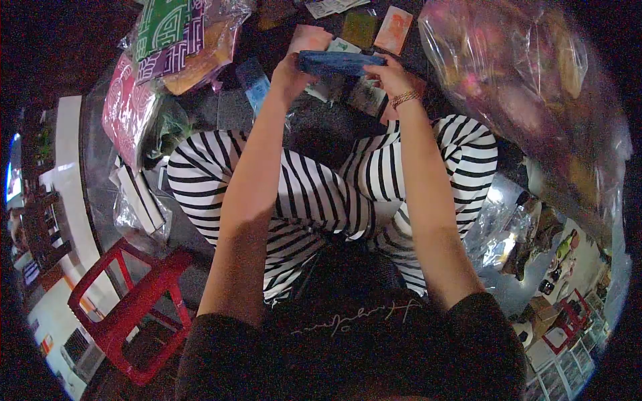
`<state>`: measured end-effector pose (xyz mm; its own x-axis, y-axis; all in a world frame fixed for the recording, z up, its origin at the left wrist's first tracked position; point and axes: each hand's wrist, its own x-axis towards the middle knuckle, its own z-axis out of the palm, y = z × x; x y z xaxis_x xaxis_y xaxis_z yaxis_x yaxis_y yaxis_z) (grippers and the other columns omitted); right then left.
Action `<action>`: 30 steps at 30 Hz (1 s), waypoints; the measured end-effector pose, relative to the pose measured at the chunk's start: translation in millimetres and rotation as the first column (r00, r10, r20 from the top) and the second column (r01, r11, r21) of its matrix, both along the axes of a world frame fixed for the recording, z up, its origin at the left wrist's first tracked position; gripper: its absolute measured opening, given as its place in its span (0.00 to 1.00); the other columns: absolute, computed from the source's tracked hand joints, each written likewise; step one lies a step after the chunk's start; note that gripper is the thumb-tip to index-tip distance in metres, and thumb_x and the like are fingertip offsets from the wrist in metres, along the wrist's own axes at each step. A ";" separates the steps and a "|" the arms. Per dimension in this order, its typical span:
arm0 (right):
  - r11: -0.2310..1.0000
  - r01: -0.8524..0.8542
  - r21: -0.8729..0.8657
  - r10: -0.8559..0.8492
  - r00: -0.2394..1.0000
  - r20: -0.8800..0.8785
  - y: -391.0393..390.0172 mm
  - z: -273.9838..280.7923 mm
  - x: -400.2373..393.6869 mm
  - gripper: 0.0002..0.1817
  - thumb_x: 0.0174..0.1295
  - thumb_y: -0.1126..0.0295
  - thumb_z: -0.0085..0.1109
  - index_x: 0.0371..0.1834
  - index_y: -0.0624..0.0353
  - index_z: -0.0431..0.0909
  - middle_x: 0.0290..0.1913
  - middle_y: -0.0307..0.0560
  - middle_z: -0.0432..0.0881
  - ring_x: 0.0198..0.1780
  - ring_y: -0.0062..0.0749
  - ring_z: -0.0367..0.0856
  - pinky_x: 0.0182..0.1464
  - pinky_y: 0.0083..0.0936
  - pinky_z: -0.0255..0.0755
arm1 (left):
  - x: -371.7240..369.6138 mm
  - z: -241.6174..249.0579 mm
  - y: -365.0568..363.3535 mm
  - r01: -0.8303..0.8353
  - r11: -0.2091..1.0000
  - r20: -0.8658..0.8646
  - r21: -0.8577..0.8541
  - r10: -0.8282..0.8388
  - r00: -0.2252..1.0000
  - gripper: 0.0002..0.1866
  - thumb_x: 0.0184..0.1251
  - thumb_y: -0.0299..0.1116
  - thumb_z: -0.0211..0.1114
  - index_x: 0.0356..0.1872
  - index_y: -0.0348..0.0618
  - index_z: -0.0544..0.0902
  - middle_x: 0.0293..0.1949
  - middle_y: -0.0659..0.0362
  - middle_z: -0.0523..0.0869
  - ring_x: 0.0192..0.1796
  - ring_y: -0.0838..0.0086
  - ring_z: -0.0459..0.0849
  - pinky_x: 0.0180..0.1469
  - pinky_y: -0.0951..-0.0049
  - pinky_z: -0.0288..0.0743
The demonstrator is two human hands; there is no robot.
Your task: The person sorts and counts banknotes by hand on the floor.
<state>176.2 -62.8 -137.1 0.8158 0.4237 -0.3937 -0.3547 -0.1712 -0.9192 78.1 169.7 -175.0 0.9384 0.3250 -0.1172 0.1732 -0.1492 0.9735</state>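
One blue bundle (341, 63) btwn L hand (289, 79) & R hand (393, 77), fingers of both gripping its ends.

Dark floor (305, 119), dimly lit; red stool (148, 289); bright glow (12, 167) far left.

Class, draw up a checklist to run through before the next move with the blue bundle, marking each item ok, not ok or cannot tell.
1. Left hand grips the bundle: ok.
2. Right hand holds its other end: ok.
3. Bundle clear of the knees: ok.
4. Floor around the bundle free of papers: not ok, an orange one and others lie there.
5. Number of sheets in the bundle: cannot tell.
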 end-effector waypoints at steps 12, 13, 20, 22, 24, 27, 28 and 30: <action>0.998 0.052 0.023 -0.050 0.996 -0.080 -2.1 11.3 -5.8 0.21 0.49 0.71 0.62 0.48 0.55 0.71 0.31 0.40 0.80 0.27 0.24 0.79 0.29 0.21 0.70 | -21.9 77.4 -25.6 0.069 0.727 -0.159 0.683 0.057 0.986 0.13 0.52 0.35 0.62 0.37 0.38 0.81 0.33 0.46 0.83 0.39 0.55 0.81 0.41 0.64 0.73; 0.998 0.055 0.011 -0.055 0.997 -0.062 -2.0 12.4 -6.4 0.21 0.49 0.71 0.62 0.48 0.54 0.71 0.31 0.40 0.80 0.27 0.24 0.79 0.29 0.21 0.69 | -22.5 73.2 -24.8 0.053 0.697 -0.119 0.715 0.046 0.992 0.12 0.54 0.36 0.61 0.34 0.38 0.81 0.31 0.45 0.82 0.38 0.53 0.81 0.40 0.62 0.73; 0.998 0.026 0.052 -0.023 0.998 -0.061 -4.9 5.8 -3.9 0.19 0.49 0.71 0.60 0.46 0.53 0.71 0.30 0.40 0.80 0.27 0.24 0.78 0.28 0.20 0.68 | -22.9 76.5 -28.8 0.100 0.597 -0.156 0.796 0.042 0.987 0.10 0.53 0.35 0.60 0.28 0.39 0.82 0.31 0.44 0.81 0.39 0.52 0.80 0.40 0.58 0.72; 0.999 0.008 0.048 -0.005 0.998 -0.065 -4.1 4.3 -2.7 0.17 0.49 0.72 0.60 0.45 0.52 0.71 0.30 0.40 0.79 0.28 0.24 0.78 0.26 0.21 0.68 | -22.8 67.2 -27.7 0.047 0.637 -0.100 0.770 0.048 0.994 0.09 0.51 0.34 0.59 0.27 0.39 0.82 0.31 0.44 0.81 0.39 0.52 0.80 0.41 0.59 0.73; 0.996 0.030 0.086 -0.020 0.994 -0.105 -3.9 4.3 -4.3 0.17 0.49 0.73 0.59 0.44 0.51 0.71 0.30 0.40 0.79 0.28 0.25 0.78 0.26 0.22 0.69 | -16.7 52.7 -23.4 0.058 0.605 -0.100 0.794 0.035 0.994 0.09 0.51 0.34 0.59 0.27 0.39 0.82 0.31 0.44 0.82 0.39 0.52 0.81 0.41 0.59 0.73; 0.991 0.052 0.125 -0.031 0.985 -0.170 -3.2 5.5 -5.1 0.16 0.50 0.73 0.59 0.43 0.51 0.71 0.30 0.41 0.78 0.27 0.27 0.78 0.25 0.23 0.69 | -14.6 47.5 -19.8 0.082 0.566 -0.118 0.820 0.027 0.993 0.09 0.51 0.33 0.59 0.26 0.38 0.82 0.32 0.44 0.81 0.39 0.52 0.80 0.41 0.60 0.73; 0.990 0.054 0.128 -0.028 0.981 -0.192 -3.2 7.1 -5.2 0.16 0.50 0.73 0.58 0.43 0.50 0.70 0.30 0.41 0.78 0.27 0.28 0.78 0.25 0.24 0.70 | -15.2 58.1 -22.1 0.096 0.558 -0.136 0.824 0.031 0.990 0.09 0.52 0.33 0.58 0.26 0.38 0.82 0.32 0.44 0.81 0.40 0.52 0.80 0.41 0.60 0.73; 0.993 0.057 0.099 -0.035 0.976 -0.214 -4.1 12.9 -5.5 0.15 0.51 0.75 0.58 0.43 0.50 0.70 0.32 0.40 0.77 0.29 0.27 0.78 0.28 0.24 0.70 | -20.4 80.8 -26.7 0.093 0.616 -0.151 0.782 0.042 0.988 0.10 0.54 0.34 0.57 0.25 0.37 0.81 0.31 0.45 0.81 0.38 0.54 0.81 0.40 0.62 0.74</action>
